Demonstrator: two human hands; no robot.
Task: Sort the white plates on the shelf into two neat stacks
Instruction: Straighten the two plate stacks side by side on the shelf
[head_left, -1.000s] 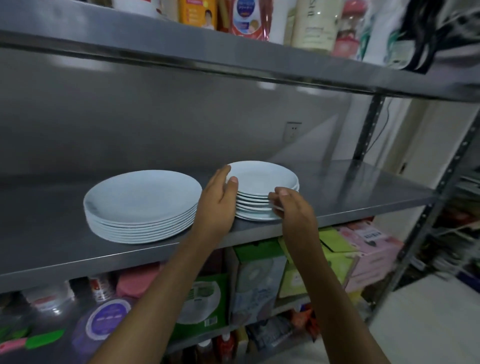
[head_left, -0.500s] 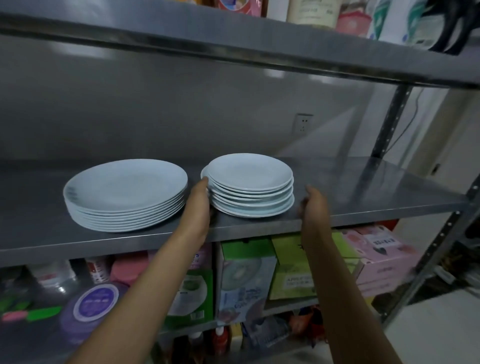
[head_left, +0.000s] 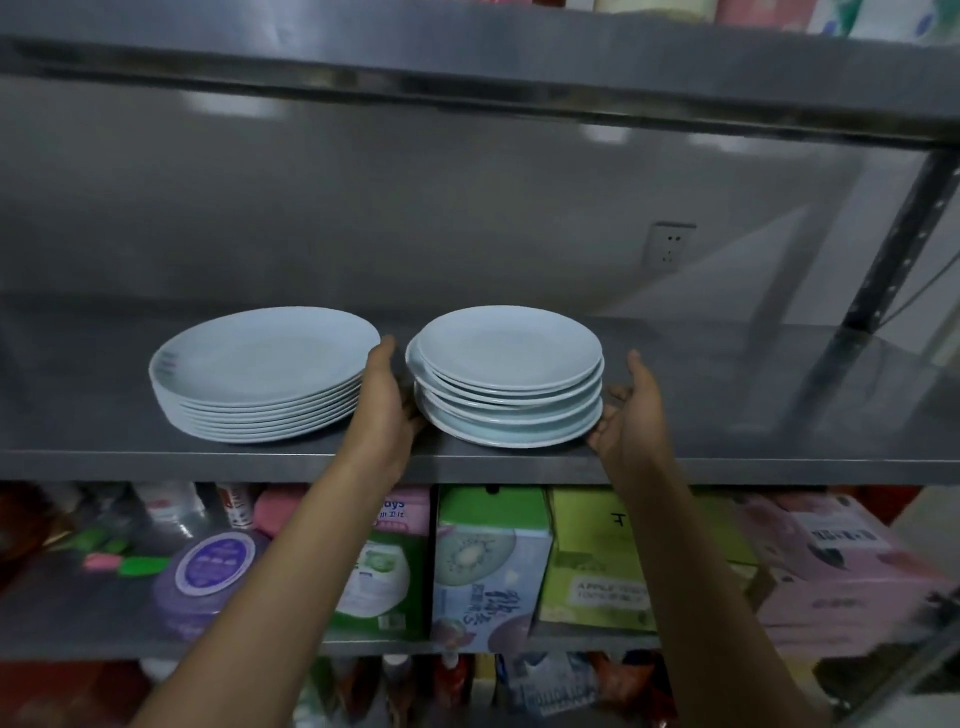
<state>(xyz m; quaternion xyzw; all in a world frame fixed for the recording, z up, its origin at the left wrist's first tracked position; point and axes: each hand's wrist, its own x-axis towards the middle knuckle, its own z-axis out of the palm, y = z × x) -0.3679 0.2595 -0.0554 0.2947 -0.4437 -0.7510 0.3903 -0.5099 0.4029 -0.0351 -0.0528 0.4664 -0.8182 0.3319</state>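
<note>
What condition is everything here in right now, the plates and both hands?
Large plate stack: flat on the shelf, rims evenly lined up.
Small plate stack: on the shelf, rims uneven, not yet squared.
Left hand: fingers straight, against the small stack's left side.
Right hand: open, at the small stack's right edge.

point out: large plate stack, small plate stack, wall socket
large plate stack (head_left: 260, 358), head view, face of top plate
small plate stack (head_left: 506, 345), head view, face of top plate
wall socket (head_left: 670, 245), head view, faceplate centre
</note>
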